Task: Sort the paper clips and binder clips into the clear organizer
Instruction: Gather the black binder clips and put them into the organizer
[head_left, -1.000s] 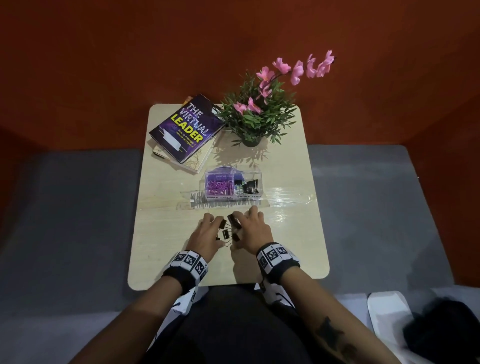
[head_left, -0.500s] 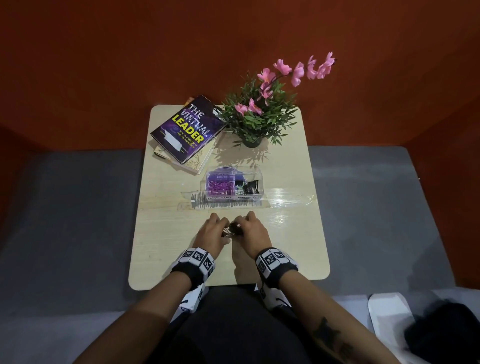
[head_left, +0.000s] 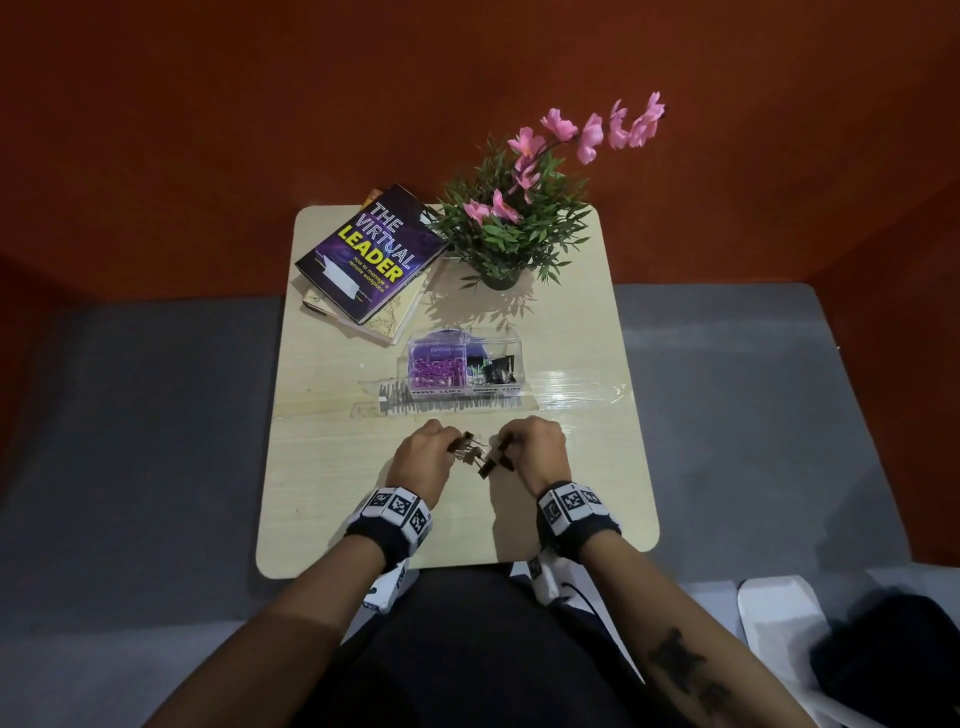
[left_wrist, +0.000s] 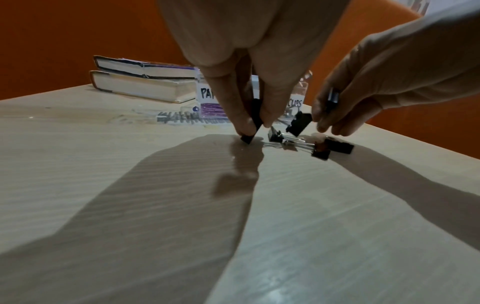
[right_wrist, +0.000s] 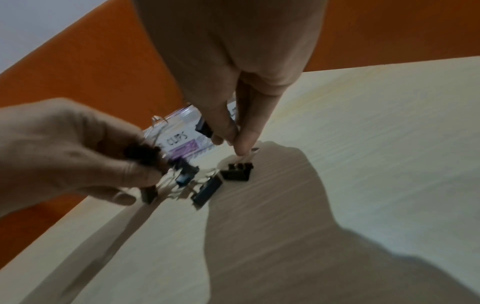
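I look down on a pale wooden table (head_left: 332, 467) against an orange wall. At its far end lie two stacked books (head_left: 371, 254) and a potted plant (head_left: 511, 228) with pink flowers. In the middle stands the clear organizer (head_left: 465, 371), open at the top. Its left compartment holds purple paper clips (head_left: 435, 368); its right one holds black binder clips (head_left: 497, 368).

Nearer me, my two hands work close together over a small cluster of loose binder clips (right_wrist: 223, 176) lying on the table, well short of the organizer. My left hand (head_left: 421, 457) has its fingertips (left_wrist: 244, 123) pinched on a black clip, with one corner touching the table. My right hand (head_left: 535, 452) has its fingers curled around another clip and pinches the wire handle of one resting on the table.

I judge these risks:
- The wire handles of the loose clips look tangled, so lifting one may drag others along and drop them.
- Each hand seems to hold more than one clip in a fingertip pinch, so one may slip on the way to the organizer.
- A hasty drop could land a binder clip among the paper clips, since the compartments sit side by side.
- The clear walls are hard to see, so a hand could knock the organizer.
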